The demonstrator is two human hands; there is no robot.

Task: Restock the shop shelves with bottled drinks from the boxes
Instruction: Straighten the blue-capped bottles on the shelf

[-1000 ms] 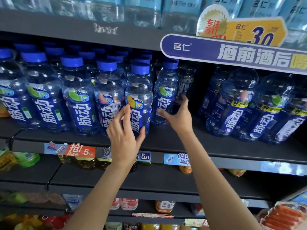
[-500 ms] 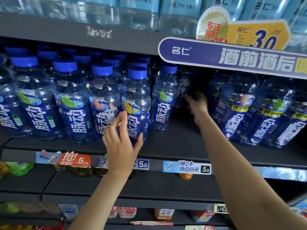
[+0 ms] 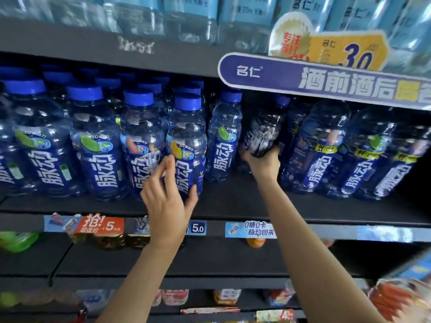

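Note:
Blue-capped drink bottles with dark blue labels stand in rows on the black middle shelf (image 3: 233,203). My left hand (image 3: 166,199) curls round the lower part of the front bottle (image 3: 186,145) with the yellow fruit mark. My right hand (image 3: 262,163) reaches deeper into the shelf and grips a dark bottle (image 3: 264,129), which is tilted and blurred. Another upright bottle (image 3: 224,136) stands between my two hands.
Shrink-wrapped bottles (image 3: 338,148) fill the shelf's right side. A blue and yellow promotional sign (image 3: 326,82) hangs from the upper shelf edge, over pale water bottles (image 3: 186,17). Price tags (image 3: 197,227) line the shelf front. Lower shelves hold snacks and other drinks.
My right hand went from open at the shelf front into the gap at the back and now grips a dark bottle there. My left hand stays on the front bottle.

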